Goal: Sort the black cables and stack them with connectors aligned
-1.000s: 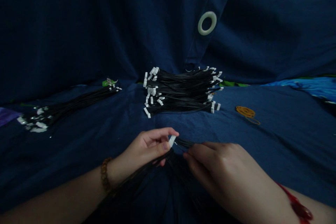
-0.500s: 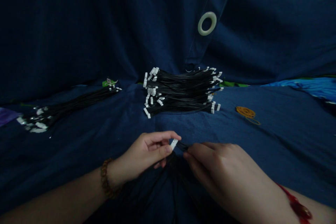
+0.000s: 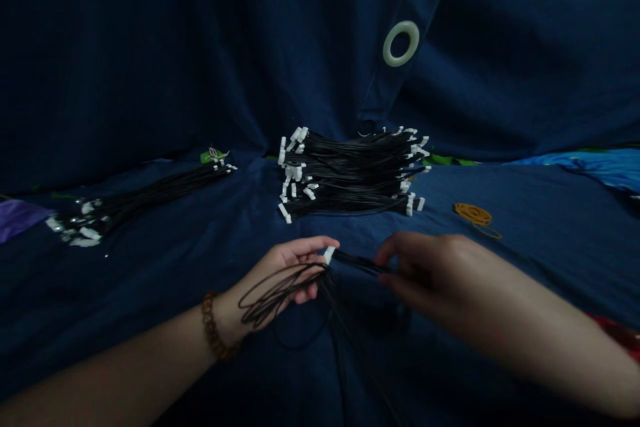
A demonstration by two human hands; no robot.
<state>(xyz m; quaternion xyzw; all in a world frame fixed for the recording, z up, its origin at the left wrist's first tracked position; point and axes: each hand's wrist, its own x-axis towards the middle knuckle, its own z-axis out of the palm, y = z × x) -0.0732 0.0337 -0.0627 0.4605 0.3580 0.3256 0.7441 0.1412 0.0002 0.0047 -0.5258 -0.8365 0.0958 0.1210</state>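
My left hand (image 3: 287,273) pinches a small white plastic connector (image 3: 329,255) at the end of a bunch of thin black wires (image 3: 357,261). Loose loops of wire (image 3: 273,293) lie across the back of my left hand and trail down toward me. My right hand (image 3: 423,267) is to the right, its fingertips closed on the black wires. A tall stack of black wires with white connectors (image 3: 350,173) sits straight ahead, beyond both hands.
A thinner wire bundle (image 3: 135,203) lies at the left on the dark blue cloth (image 3: 450,267). Orange rubber bands (image 3: 475,215) lie on the right. A hanging tarp with a white grommet (image 3: 401,43) rises behind. Purple (image 3: 20,219) and bright blue fabric (image 3: 585,169) show at the edges.
My right hand has moved to the right, drawing the black wires taut from the connector. Wire loops now lie over my left hand, which stays near the same spot.
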